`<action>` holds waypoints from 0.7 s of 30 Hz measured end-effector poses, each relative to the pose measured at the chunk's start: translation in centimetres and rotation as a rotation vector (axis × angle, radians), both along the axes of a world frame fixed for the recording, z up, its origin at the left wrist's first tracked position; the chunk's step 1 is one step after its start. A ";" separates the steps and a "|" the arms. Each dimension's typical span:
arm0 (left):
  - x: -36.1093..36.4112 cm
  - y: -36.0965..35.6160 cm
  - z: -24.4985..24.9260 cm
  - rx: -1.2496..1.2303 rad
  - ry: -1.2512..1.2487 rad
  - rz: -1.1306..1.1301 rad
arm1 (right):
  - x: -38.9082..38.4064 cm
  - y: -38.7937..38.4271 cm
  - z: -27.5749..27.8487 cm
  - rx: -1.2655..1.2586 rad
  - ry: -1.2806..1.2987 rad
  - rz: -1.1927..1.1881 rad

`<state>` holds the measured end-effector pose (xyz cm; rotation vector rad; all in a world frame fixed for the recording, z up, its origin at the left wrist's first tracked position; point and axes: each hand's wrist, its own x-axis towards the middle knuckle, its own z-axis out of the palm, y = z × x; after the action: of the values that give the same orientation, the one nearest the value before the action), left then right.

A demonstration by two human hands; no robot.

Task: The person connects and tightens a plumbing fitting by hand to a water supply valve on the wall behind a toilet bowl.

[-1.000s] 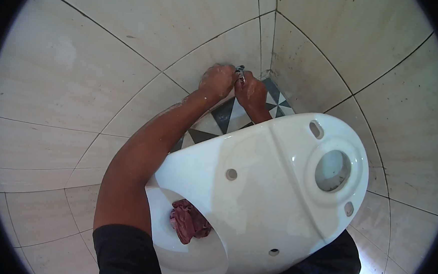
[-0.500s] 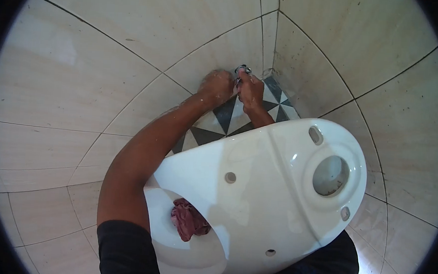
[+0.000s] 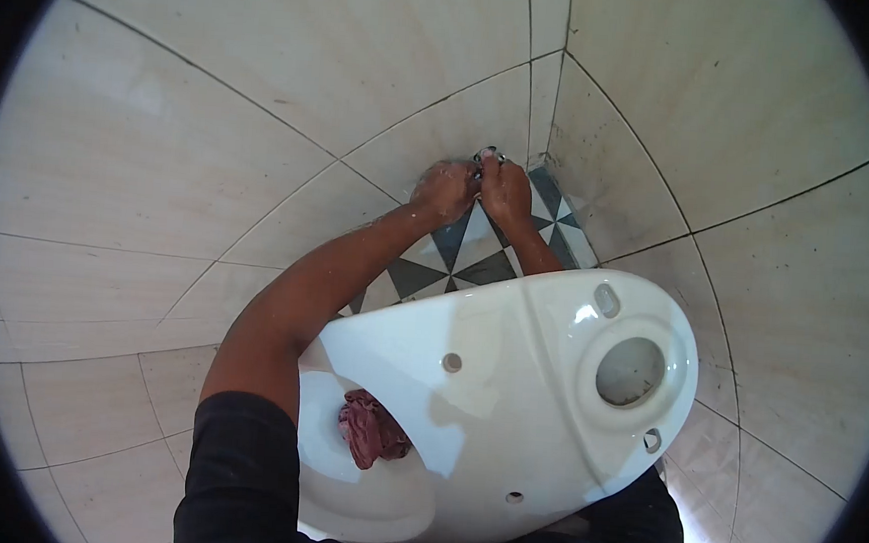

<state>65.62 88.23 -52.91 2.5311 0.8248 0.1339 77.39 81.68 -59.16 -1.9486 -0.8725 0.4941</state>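
Observation:
Low on the tiled wall near the corner is a small chrome fitting (image 3: 488,154), perhaps a valve; most of it is covered by fingers. My right hand (image 3: 507,192) is closed around it with the thumb on top. Pressed close on its left side is my left hand (image 3: 445,191), fingers curled in; what they grip is hidden. A white ceramic toilet bowl (image 3: 486,404) lies between my body and the wall, its flat top with bolt holes facing up. My right forearm passes behind its far edge. A crumpled dark red cloth (image 3: 373,429) lies inside the bowl opening.
Beige tiled walls (image 3: 213,158) meet in a corner just beyond my hands. The floor (image 3: 451,273) has black, grey and white triangle tiles. The toilet's round inlet hole (image 3: 630,372) is at its right end, with small slots beside it.
The view has shifted slightly, so the hands and wall corner sit lower in the picture. My left hand has come closer against my right at the fitting.

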 end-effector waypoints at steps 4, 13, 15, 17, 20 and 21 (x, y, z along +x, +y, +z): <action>0.5 0.2 1.4 -0.063 -0.033 -0.019 | 0.8 0.2 0.9 0.034 0.859 -0.106; 0.6 -0.4 1.6 0.103 -0.006 0.114 | 0.4 -0.3 3.2 0.086 1.404 -0.166; 0.5 -0.3 2.0 0.137 0.002 0.036 | 0.7 -0.1 2.7 0.100 1.512 -0.150; 0.6 0.3 2.1 0.181 0.011 -0.049 | 1.0 0.0 2.2 0.119 1.579 -0.123; 0.7 0.4 1.7 0.210 0.006 -0.056 | 1.2 -0.2 1.9 0.124 1.637 -0.085; 0.7 0.1 2.1 0.187 0.041 -0.019 | 1.2 -0.4 2.0 0.119 1.631 -0.071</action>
<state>66.35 88.30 -50.77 2.7238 0.8394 0.1594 78.56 81.32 -57.15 -0.8774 0.2423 1.5620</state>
